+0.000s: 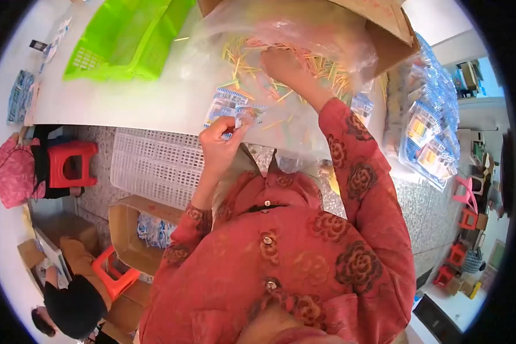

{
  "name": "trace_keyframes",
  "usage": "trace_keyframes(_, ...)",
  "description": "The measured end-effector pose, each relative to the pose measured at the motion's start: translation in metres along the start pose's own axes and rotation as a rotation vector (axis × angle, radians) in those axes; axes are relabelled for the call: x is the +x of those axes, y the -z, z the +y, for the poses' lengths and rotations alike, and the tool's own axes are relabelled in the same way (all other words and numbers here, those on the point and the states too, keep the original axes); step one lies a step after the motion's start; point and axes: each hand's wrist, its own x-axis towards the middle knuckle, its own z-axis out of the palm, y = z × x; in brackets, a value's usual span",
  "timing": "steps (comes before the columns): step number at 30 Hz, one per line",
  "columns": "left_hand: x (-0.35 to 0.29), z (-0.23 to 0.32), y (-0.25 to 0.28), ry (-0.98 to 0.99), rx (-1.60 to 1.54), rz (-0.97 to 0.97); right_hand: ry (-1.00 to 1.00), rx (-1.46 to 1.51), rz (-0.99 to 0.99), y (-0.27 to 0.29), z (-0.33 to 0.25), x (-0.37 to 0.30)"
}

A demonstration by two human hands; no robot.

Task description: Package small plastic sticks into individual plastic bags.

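Observation:
My left hand (219, 142) is closed in a pinch on a small plastic packet (247, 116) with blue-and-white print, near the table's front edge. More such packets (225, 103) lie flat on the table just beyond it. To the right and farther away, my right hand (284, 66) is down in a loose pile of thin coloured sticks (332, 70), pink, yellow, orange and green. Its fingers are curled together, and what they hold, if anything, is hidden. A large transparent plastic bag (304, 26) spreads over and around the pile.
A cardboard box (393, 34) stands behind the sticks. Stacked filled packets (427, 129) line the right side; a bright green basket (126, 40) sits at the far left. Below are a white crate (149, 163), a carton (123, 229), red stools (74, 163) and two people seated left.

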Motion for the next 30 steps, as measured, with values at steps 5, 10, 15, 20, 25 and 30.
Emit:
trace_keyframes(5,0.002,0.010,0.004,-0.019,0.047,-0.003,-0.015,0.006,-0.005,-0.004,-0.007,0.002)
trace_keyframes(10,0.003,0.009,0.004,-0.016,0.044,0.001,-0.114,0.130,0.067,-0.011,0.005,-0.003)
trace_keyframes(15,0.004,0.006,0.001,-0.027,0.000,0.004,-0.118,0.310,0.047,-0.003,0.030,-0.019)
trace_keyframes(20,0.007,0.018,-0.003,-0.014,0.012,-0.038,-0.186,0.754,0.233,0.043,0.022,-0.060)
trace_keyframes(25,0.006,0.006,-0.012,-0.019,0.007,-0.072,-0.018,1.428,0.257,0.133,-0.015,-0.115)
trace_keyframes(30,0.006,0.013,-0.024,0.016,-0.021,-0.094,0.094,1.491,0.177,0.148,-0.035,-0.134)
